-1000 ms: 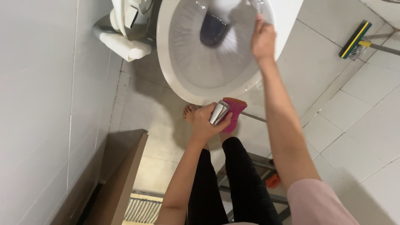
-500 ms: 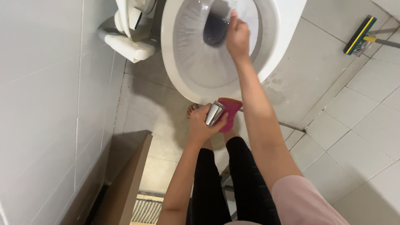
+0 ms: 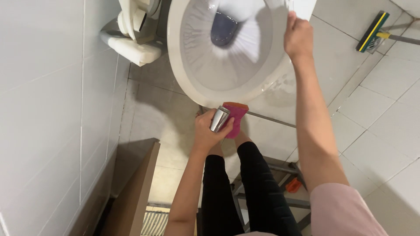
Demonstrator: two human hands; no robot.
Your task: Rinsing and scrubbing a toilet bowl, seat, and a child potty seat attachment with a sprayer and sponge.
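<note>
I look down on a white toilet bowl (image 3: 183,83) with water in its drain. My left hand (image 3: 203,133) hangs just in front of the bowl, holding a chrome spray nozzle (image 3: 219,119) together with a pink and orange sponge (image 3: 236,117). A thin metal hose (image 3: 271,119) runs off to the right from the nozzle. My right hand (image 3: 298,37) reaches to the bowl's right rim, fingers curled over its edge. My legs in black trousers (image 3: 258,188) stand below.
A white tiled wall (image 3: 48,109) stands on the left, with a white fitting and pipe (image 3: 131,43) beside the bowl. A brown board (image 3: 135,192) leans lower left. A green and yellow floor brush (image 3: 372,31) lies top right. A metal frame with an orange piece (image 3: 293,184) is by my feet.
My right hand went from the right rim into the bowl near the drain, then back out to the right rim. My left hand stayed put with the nozzle and sponge.
</note>
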